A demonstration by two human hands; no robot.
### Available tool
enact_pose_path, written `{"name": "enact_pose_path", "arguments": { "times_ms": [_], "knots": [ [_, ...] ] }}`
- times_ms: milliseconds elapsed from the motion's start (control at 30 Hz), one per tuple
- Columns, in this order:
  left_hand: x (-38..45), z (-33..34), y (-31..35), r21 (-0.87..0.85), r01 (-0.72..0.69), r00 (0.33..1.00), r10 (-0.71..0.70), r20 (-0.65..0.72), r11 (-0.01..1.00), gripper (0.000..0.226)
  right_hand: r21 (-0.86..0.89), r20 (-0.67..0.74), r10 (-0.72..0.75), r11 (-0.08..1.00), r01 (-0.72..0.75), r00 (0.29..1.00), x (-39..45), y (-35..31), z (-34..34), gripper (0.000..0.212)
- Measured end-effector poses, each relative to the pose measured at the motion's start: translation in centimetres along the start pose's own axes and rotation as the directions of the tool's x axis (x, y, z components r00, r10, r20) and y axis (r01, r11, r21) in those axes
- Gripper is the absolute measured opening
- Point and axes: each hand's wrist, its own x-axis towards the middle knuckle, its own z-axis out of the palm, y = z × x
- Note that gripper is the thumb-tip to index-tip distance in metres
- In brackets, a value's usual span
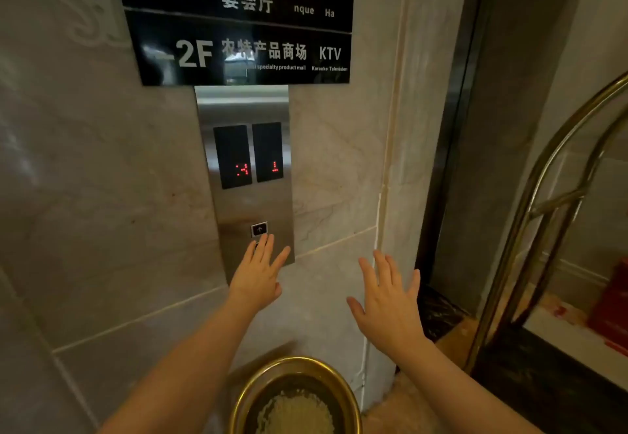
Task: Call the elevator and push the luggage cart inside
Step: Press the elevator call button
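A steel call panel (pixel 249 107) is set in the marble wall, with two dark displays showing red digits and a square up-arrow button (pixel 259 229) low on it. My left hand (pixel 260 275) is open, fingers spread, its fingertips just under the button. My right hand (pixel 387 301) hangs open in the air to the right, in front of the marble wall and holding nothing. The brass luggage cart (pixel 530 216) stands at the right edge, its curved frame in front of the elevator door (pixel 489 148), which looks closed.
A black floor-directory sign (pixel 238 22) hangs above the panel. A round gold ash bin (pixel 295 396) with pale gravel stands on the floor right below my arms. Something red (pixel 611 301) sits on the cart's deck.
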Motion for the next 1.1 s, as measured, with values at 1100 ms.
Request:
{"name": "enact_pose_path", "arguments": {
  "times_ms": [1100],
  "knots": [
    [-2.1, -8.9, 14.0, -0.158, -0.112, 0.949, 0.058, -0.311, 0.981, 0.061, 0.021, -0.202, -0.056, 0.998, 0.061, 0.978, -5.9, 10.1, -2.1, 0.073]
  ]
}}
